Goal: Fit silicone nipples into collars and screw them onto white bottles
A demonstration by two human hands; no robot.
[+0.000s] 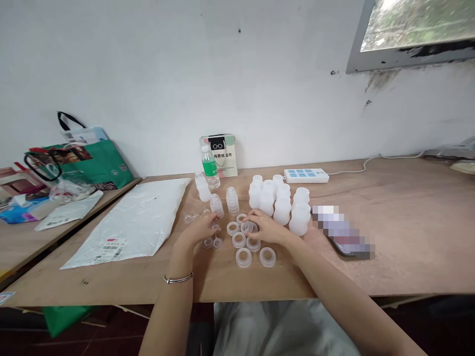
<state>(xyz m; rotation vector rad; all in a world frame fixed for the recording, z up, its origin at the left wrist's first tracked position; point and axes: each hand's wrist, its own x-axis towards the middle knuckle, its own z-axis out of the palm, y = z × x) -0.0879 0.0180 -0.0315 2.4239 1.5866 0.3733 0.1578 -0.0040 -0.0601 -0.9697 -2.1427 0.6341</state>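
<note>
My left hand (200, 228) rests on the wooden table (408, 237), fingers curled over a small clear teat-shaped piece among several like it (213, 243). My right hand (264, 226) pinches a translucent plastic ring (248, 227) just above several loose rings (244, 257) lying flat before me. Behind the hands stand several white translucent bottles (282, 202) in a cluster, and stacked clear caps (232, 199) to their left. A thin bracelet circles my left wrist.
A white plastic mailer bag (137, 222) lies at the left. A green-label water bottle (210, 167) and a small carton (222, 154) stand by the wall. A power strip (306, 175) and a phone (343, 237) lie right. Bags clutter the side table (74, 163).
</note>
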